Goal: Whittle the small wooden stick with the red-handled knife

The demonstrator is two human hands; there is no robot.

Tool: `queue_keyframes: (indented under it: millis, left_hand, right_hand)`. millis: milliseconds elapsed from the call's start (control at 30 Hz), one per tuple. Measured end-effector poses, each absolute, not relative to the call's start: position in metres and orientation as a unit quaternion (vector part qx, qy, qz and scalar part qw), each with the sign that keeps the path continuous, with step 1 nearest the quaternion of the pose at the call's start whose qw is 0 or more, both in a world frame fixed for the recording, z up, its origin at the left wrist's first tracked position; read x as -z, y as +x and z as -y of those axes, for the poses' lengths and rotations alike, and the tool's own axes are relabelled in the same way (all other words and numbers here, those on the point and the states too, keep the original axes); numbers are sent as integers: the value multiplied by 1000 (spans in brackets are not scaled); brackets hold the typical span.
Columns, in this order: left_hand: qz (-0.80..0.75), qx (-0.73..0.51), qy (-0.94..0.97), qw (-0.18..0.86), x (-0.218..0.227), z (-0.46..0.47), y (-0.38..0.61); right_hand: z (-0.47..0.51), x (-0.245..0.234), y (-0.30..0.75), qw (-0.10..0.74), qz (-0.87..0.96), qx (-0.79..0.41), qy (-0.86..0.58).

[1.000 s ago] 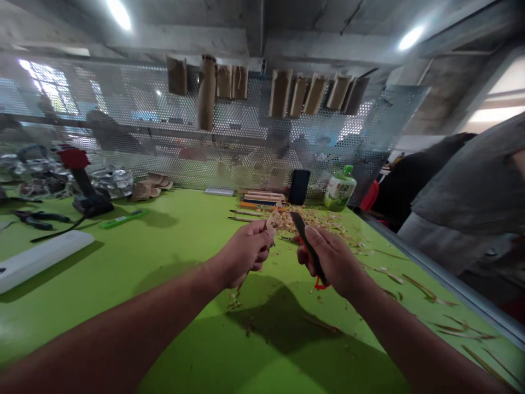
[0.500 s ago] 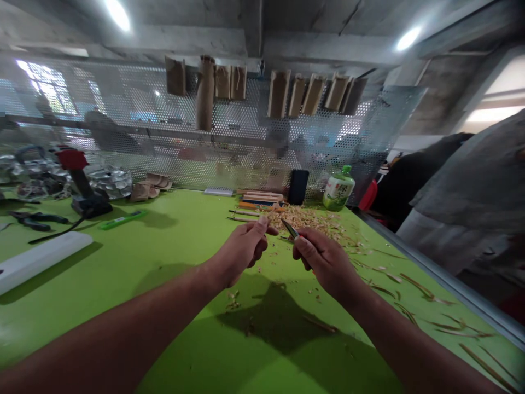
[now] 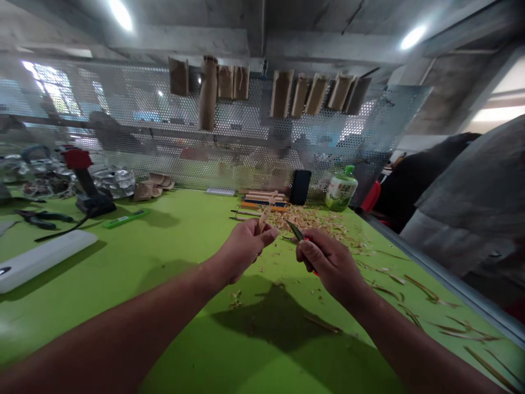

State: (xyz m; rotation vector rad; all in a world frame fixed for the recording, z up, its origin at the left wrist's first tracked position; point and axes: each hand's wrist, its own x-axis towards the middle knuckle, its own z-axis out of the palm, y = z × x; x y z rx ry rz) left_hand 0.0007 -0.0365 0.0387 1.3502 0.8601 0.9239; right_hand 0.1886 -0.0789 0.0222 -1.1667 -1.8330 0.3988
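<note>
My left hand (image 3: 245, 245) is closed around a small pale piece of wood (image 3: 265, 216), whose narrow upper end sticks up past the thumb. In my right hand (image 3: 324, 254) is a knife (image 3: 295, 230) with a red part at its handle, its blade pointing up and to the left. The blade and the wood are apart. Beyond both hands lies a heap of wood shavings (image 3: 324, 220). Two thin tools (image 3: 244, 215) rest on the green table (image 3: 176, 323) just past my left hand.
Wooden strips (image 3: 262, 198), a dark upright block (image 3: 301, 187) and a green-capped bottle (image 3: 342, 189) stand at the back. To the left are a red-and-black power tool (image 3: 84, 178), pliers (image 3: 43, 218), a green case (image 3: 127, 218) and a white bar (image 3: 47, 260). A person (image 3: 476, 191) is at the right.
My left hand has turned, so the wooden piece now shows upright above it. The knife in my right hand has moved slightly right, away from the left hand.
</note>
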Motion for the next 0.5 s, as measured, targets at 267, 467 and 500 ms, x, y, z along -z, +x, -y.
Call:
queue_keyframes:
  millis: [267,467,500]
  left_hand:
    - [-306,-414,565,645,-37,36,-1]
    - [-336,-435,568,613,-38,34,0]
    - [-346,-426,570,611,-38,34,0]
  right_hand:
    - [81,-23,188,445,743,-166,-472]
    - [80,-20,188,450,739,-182,-468]
    - [80,-20,187,456,729,-187,-475]
